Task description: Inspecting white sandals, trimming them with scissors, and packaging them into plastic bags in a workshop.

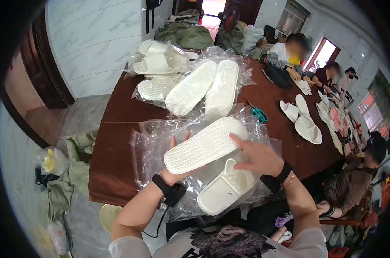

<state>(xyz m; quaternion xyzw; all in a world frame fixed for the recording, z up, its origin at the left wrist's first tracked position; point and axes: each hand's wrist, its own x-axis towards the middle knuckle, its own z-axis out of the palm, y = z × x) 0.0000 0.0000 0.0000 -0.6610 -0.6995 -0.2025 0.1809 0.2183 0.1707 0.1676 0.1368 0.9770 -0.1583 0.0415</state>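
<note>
A white slipper (203,145), textured sole facing up, is held tilted over the near side of the table. My left hand (174,175) is closed on it from beneath; its fingertips show past the far edge and the rest is hidden. My right hand (264,157) has its fingers spread, the index fingertip touching the sole's right end and the thumb near a second slipper. That second white slipper (221,194) lies strap up on clear plastic bags (150,137), just below the first.
Bagged white slippers (193,86) are piled at the far side of the brown-covered table (113,159). Teal-handled scissors (259,114) lie beyond my right hand. Loose slippers (307,128) sit to the right, where several people work along the table. Green sacks (186,36) are behind.
</note>
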